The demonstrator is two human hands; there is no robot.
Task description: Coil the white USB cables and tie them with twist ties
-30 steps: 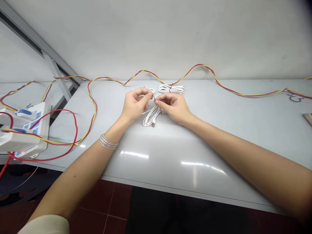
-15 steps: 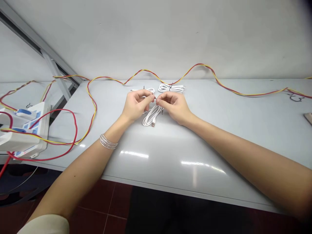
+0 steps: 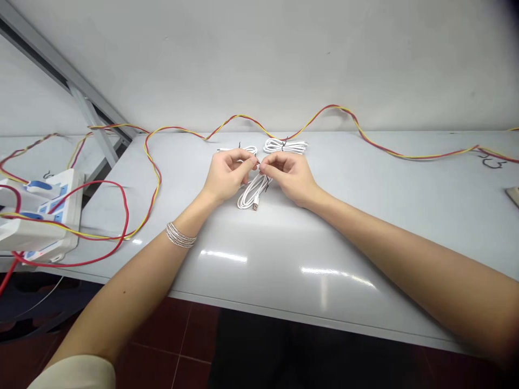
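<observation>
Over the far middle of the table, my left hand (image 3: 227, 173) and my right hand (image 3: 290, 175) meet almost fingertip to fingertip. Both are closed in a pinch on a thin dark wire, seemingly a black twist tie (image 3: 258, 162); little of it shows between the fingers. Just below lies a coiled white USB cable (image 3: 249, 193), its metal plug toward me and a black tie end (image 3: 267, 187) sticking out near my right fingers. My fingers hide its upper part. Behind my hands lie two more white cable bundles, one on the left (image 3: 247, 149) and one on the right (image 3: 294, 147), each with a black tie.
A twisted red and yellow wire (image 3: 239, 115) runs along the table's back by the wall. At left, a white power strip (image 3: 71, 216) holds large plugs, with a red cord (image 3: 127, 216) looping onto the table (image 3: 284, 243). Dark tie scraps (image 3: 492, 162) lie far right.
Both hands stay in nearly the same place, still pinching. The tie end by the front cable has shifted slightly, and less dark wire shows between my fingertips.
</observation>
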